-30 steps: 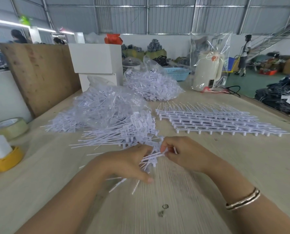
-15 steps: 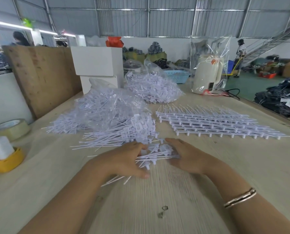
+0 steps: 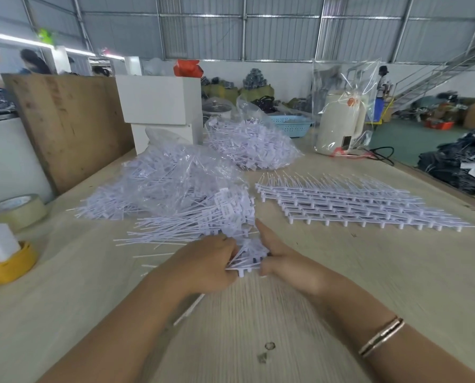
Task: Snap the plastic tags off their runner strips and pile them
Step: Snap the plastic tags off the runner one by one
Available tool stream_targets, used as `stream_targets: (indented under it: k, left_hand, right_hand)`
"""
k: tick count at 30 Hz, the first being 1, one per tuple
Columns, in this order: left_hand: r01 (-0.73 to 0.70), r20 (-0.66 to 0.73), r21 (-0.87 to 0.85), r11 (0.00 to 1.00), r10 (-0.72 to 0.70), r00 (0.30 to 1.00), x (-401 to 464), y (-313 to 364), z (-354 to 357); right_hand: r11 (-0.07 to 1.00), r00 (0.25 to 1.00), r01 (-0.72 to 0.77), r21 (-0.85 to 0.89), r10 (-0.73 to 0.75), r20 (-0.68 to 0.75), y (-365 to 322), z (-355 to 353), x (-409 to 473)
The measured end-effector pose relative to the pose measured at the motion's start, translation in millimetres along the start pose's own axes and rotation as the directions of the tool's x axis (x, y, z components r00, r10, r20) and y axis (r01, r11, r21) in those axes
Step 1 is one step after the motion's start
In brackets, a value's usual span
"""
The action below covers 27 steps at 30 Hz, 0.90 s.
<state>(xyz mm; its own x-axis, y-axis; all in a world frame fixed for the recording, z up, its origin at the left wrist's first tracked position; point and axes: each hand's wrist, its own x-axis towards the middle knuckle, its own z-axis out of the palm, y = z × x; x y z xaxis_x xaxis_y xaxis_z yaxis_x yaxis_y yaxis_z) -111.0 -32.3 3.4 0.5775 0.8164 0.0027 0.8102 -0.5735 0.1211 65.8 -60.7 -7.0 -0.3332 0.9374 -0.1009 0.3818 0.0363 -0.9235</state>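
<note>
A small bundle of loose white plastic tags [image 3: 248, 258] lies between my two hands on the wooden table [image 3: 396, 272]. My left hand [image 3: 203, 265] curls its fingers round the bundle's thin stems. My right hand [image 3: 283, 258] holds the bundle from the right, fingers stretched along its far side and thumb tucked under. Just beyond them sits the pile of snapped-off tags [image 3: 203, 219]. Flat runner strips [image 3: 355, 205] with tags attached are stacked at the right.
Two clear bags of tags [image 3: 170, 181] [image 3: 250, 145] lie behind the pile. A tape roll [image 3: 18, 210] and a yellow roll [image 3: 7, 266] sit at the left edge. White boxes [image 3: 159, 100], a plywood board [image 3: 67, 125] and a bagged kettle [image 3: 338, 123] stand at the back.
Both hands have slid forward with the bundle, from the near table up to the edge of the pile. The right hand's fingers have stretched out along the tags.
</note>
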Motion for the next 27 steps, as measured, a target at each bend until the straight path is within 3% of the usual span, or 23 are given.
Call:
stream_targets:
  k: [2, 4, 7, 10, 15, 18, 21, 25, 27]
  left_hand:
    - [-0.016, -0.021, 0.003, 1.0, 0.016, 1.0, -0.2, -0.6, 1.7]
    - [-0.018, -0.038, 0.028, 0.999, 0.019, 0.999, -0.9, -2.2, 1.5]
    - [-0.028, -0.102, 0.063, 0.998, 0.034, 0.994, -0.7, -1.1, 0.8]
    - [-0.033, -0.146, 0.116, 0.993, 0.05, 0.988, -2.2, 2.5, -3.7]
    - [0.056, -0.378, 0.104, 0.993, -0.013, 0.926, 17.5, -15.4, -25.9]
    - [0.133, -0.261, 0.146, 0.98, -0.092, 0.961, 35.9, -38.8, -17.6]
    - [0.15, -0.106, -0.07, 0.986, -0.157, 0.982, 42.5, -52.0, 3.8]
    - [0.118, -0.058, -0.259, 0.959, -0.138, 0.989, 38.2, -63.2, 6.5]
    - [0.107, -0.083, -0.274, 0.956, -0.134, 0.987, 33.0, -63.3, 3.4]
  right_hand:
    - [0.999, 0.998, 0.014, 0.029, -0.016, 0.059, -0.9, 5.1, 1.1]
    - [0.998, 0.999, 0.038, 0.051, -0.04, 0.031, -3.6, 1.1, 0.0]
    - [0.987, 0.986, 0.072, 0.141, -0.048, -0.162, -5.9, -14.9, -3.8]
    - [0.983, 0.923, 0.097, 0.153, -0.031, -0.384, -2.9, -28.4, -2.9]
    - [0.988, 0.859, 0.141, 0.064, -0.09, -0.505, 4.9, -35.8, 2.0]
    - [0.992, 0.852, 0.122, -0.005, -0.108, -0.512, 9.3, -35.5, 5.7]
    - [0.992, 0.84, 0.119, -0.048, -0.127, -0.527, 14.1, -37.1, 7.5]
    - [0.993, 0.837, 0.101, -0.058, -0.117, -0.535, 19.5, -39.5, 8.6]
    - [0.993, 0.845, 0.085, -0.087, -0.118, -0.522, 20.8, -39.4, 9.0]
